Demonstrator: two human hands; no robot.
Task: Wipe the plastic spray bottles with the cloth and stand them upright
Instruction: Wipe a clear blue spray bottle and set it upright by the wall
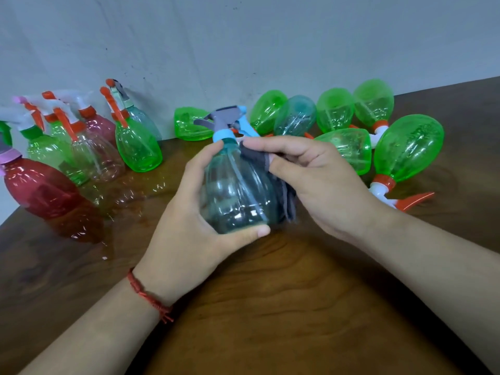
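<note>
Red thread bracelet (150, 296), seemingly knotted, behind left hand (186, 234).

Most of the grey cloth (289, 201) is hidden between the teal bottle (238, 190) and the right hand (322, 180); only a fold and a hanging edge show. The fingers (209, 152) of the left hand (186, 228) mostly curl out of sight behind that bottle. The left picture edge cuts off the red bottle's (40, 188) spray head. The necks of some lying green bottles (335, 110) are hidden behind the right hand. The white spray heads (67, 100) of the standing group are blurred. Both forearms run out of frame.
</note>
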